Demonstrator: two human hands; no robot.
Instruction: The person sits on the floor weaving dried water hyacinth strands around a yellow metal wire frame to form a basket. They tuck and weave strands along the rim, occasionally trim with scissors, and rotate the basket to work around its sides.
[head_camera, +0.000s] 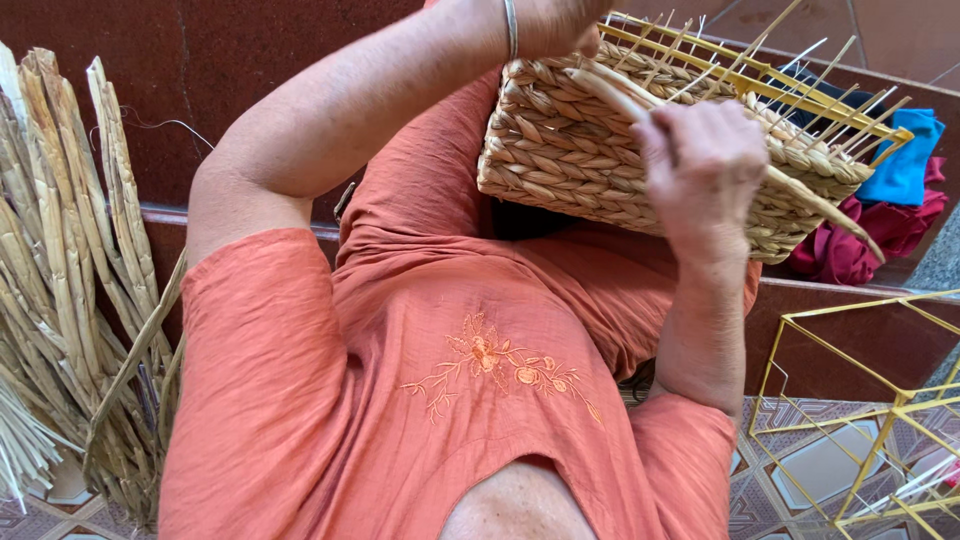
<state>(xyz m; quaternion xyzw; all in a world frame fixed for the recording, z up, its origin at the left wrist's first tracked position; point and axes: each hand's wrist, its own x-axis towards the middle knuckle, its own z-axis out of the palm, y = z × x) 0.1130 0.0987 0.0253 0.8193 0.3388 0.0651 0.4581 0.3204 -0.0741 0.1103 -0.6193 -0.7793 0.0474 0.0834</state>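
Woven basket: right hand pinches a strand; left hand cut off, grip unclear.

The basket is half woven from thick, pale straw strands, braided in rows around a yellow wire frame. It rests tilted on the lap. Thin upright wires stand bare above the woven part. One long loose strand runs across its side, toward the lower right.
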